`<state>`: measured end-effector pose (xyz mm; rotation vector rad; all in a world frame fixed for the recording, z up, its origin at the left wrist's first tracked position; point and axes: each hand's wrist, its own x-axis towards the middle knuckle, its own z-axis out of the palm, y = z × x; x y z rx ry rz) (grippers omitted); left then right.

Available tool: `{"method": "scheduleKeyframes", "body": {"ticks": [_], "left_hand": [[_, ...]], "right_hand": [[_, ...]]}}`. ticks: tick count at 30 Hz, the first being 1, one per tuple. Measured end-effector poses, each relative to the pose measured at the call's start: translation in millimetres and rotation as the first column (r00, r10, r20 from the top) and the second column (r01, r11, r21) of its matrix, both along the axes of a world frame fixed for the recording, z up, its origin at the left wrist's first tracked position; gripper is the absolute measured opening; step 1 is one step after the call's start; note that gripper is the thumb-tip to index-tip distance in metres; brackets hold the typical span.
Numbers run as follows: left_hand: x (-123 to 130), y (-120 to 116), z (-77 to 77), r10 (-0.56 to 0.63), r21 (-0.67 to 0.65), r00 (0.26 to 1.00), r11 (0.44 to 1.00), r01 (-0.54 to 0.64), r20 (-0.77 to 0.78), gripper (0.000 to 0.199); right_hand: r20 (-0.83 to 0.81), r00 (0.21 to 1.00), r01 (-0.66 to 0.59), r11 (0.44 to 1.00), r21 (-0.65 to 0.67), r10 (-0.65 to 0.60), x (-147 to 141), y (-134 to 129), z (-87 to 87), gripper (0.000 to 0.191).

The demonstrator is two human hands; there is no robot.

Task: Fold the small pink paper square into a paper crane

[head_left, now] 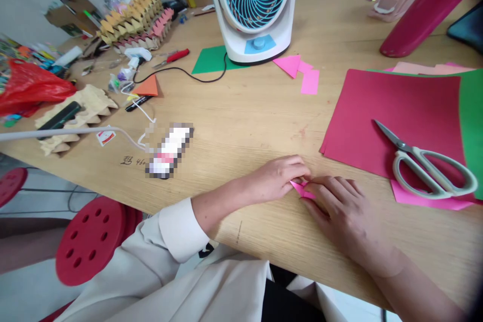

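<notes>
Paper (303, 189), pink and folded, sits near the front edge of the bench (245, 115), pinched by the left hand (284, 174) and right hand (345, 213) together, apparently to keep its creases firm; rightward, scissors (405, 147) lie on a red sheet (411, 100), perhaps for easy reach.

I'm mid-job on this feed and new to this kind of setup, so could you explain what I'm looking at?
There's no machine here: these are a person's two bare hands, seen from a camera worn on their head, looking forward and down. On the wooden table, the right hand pinches a small folded pink paper; the left hand has its fingers at the other end, their grip partly hidden. To the right, scissors lie on red paper. A fan stands at the back, and a phone lies to the left.
</notes>
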<state>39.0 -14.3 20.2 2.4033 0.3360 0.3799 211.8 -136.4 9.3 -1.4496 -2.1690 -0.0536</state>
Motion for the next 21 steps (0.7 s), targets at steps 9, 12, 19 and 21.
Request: {"method": "scheduleKeyframes", "body": {"ticks": [9, 12, 19, 21], "left_hand": [[-13, 0, 13.6, -0.087, 0.084, 0.995, 0.992, 0.091, -0.049, 0.024], [-11, -5, 7.6, -0.049, 0.196, 0.997, 0.979, 0.058, -0.052, 0.011], [-13, -13, 1.3, 0.015, 0.365, 1.000, 0.931, -0.013, -0.003, 0.018], [-15, -15, 2.0, 0.019, 0.394, 1.000, 0.919, -0.017, -0.002, 0.018]], "right_hand": [[-0.003, 1.000, 0.003, 1.000, 0.012, -0.003, 0, -2, 1.5, 0.006], [-0.004, 1.000, 0.007, 1.000, 0.000, -0.007, 0, -2, 0.8, 0.006], [0.029, 0.999, 0.018, 1.000, 0.010, -0.018, 1, 0, -3.9, 0.004], [0.039, 0.999, 0.017, 1.000, 0.011, -0.017, 1, 0, -3.3, 0.004]]}}
